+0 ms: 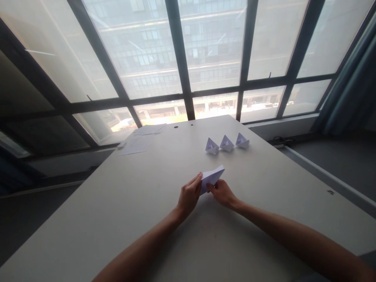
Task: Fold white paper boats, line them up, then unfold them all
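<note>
A: What does the left hand (190, 197) have?

B: A folded white paper (210, 178). The hand is partly closed, its fingers curved against the paper's left side, so it's gripping rather than released.

A: And the right hand (222, 194)?

B: That one is closed on the paper too, curled more tightly and pinching its lower edge from the other side. The hands are close together with the paper between them, its point aimed up and to the right.

A: Is the paper lying on the bench (123, 219)?

B: I can't tell whether it touches the surface. It looks held just above the bench, in the near part.

A: What's around it?

B: Three paper boats (226, 143) stand in a row beyond the hands, close to one another. Farther left, near the far edge, are a stack of paper sheets (149, 129) and a loose sheet (135, 145).

A: And behind the bench?

B: A large window (141, 47) with dark frames, a building outside it, and a blue-grey curtain (349, 78) at the right.
</note>
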Tool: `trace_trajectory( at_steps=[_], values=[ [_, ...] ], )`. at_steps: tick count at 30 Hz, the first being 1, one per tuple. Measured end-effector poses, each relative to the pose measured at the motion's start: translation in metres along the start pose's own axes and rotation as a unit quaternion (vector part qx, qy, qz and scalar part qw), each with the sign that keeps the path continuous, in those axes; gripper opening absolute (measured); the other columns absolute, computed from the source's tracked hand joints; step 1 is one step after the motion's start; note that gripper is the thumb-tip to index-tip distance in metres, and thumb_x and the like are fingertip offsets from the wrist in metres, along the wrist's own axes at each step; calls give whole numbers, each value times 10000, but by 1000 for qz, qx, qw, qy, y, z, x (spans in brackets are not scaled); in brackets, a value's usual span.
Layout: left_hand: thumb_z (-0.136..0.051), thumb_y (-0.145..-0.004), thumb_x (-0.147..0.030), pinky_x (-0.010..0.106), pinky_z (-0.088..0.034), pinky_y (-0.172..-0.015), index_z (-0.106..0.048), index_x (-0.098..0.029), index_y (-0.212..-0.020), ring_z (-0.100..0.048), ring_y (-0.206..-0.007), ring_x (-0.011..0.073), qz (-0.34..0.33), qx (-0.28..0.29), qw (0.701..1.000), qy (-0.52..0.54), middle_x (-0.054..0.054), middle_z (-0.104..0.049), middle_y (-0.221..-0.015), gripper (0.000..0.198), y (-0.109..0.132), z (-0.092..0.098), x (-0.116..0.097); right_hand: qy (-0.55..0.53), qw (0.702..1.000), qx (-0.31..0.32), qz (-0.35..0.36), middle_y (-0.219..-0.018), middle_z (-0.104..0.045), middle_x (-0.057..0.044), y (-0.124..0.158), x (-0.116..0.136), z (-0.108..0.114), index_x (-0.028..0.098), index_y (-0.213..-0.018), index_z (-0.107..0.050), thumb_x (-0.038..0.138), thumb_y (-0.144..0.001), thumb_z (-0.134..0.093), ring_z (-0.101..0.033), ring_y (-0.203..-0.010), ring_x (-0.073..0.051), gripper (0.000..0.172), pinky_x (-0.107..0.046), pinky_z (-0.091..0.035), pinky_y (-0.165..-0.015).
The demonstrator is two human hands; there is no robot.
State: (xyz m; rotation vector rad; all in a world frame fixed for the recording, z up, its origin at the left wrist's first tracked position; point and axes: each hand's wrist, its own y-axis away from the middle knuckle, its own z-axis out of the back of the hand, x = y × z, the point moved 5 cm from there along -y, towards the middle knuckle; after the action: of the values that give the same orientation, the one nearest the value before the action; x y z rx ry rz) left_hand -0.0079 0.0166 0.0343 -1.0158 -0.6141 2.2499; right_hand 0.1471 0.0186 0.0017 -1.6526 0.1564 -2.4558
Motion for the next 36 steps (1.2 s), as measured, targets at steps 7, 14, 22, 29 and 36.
trace_trajectory(
  at_steps=[7,14,22,29,36],
  values=[
    [-537,-903,-229,340,-585,-755,-683,-166,-1178,-710,-878,235,150,-25,982,112,84,-732,-1065,319,-2,0,20,-110,992,-28,46,-610,-603,10,-8,-13,12,148,-905,-643,325,-888,-486,-557,-491,-132,238,-240,-446,-496],
    [-590,-775,-172,388,-592,-823,-687,-159,-1168,-613,-1130,292,226,-21,908,352,113,-554,-1371,405,-3,-11,36,-120,990,-34,62,-900,-701,-53,-14,-17,23,153,-1188,-660,193,-818,-457,-536,-539,-109,424,-246,-452,-517],
    [-597,-720,-131,421,-578,-871,-739,-147,-1057,-600,-1136,299,257,-3,887,383,115,-542,-1379,366,-4,-10,33,-62,990,-30,121,-827,-638,-46,-19,-22,34,183,-1130,-715,104,-767,-417,-527,-658,-142,476,-265,-431,-597],
    [-578,-760,-116,398,-578,-872,-733,-161,-1076,-592,-1154,285,222,22,924,311,104,-563,-1358,355,-5,-9,34,-24,991,-24,126,-868,-648,-57,-20,-21,38,183,-1124,-718,69,-770,-419,-570,-736,-161,477,-274,-458,-668],
    [-608,-825,-122,439,-449,-1034,-725,-244,-1094,-565,-1180,248,50,51,994,83,80,-603,-1292,317,-5,-5,29,59,987,-24,150,-954,-683,-79,-18,-22,35,198,-1110,-721,65,-836,-463,-607,-882,-197,399,-329,-471,-833]
  ],
)
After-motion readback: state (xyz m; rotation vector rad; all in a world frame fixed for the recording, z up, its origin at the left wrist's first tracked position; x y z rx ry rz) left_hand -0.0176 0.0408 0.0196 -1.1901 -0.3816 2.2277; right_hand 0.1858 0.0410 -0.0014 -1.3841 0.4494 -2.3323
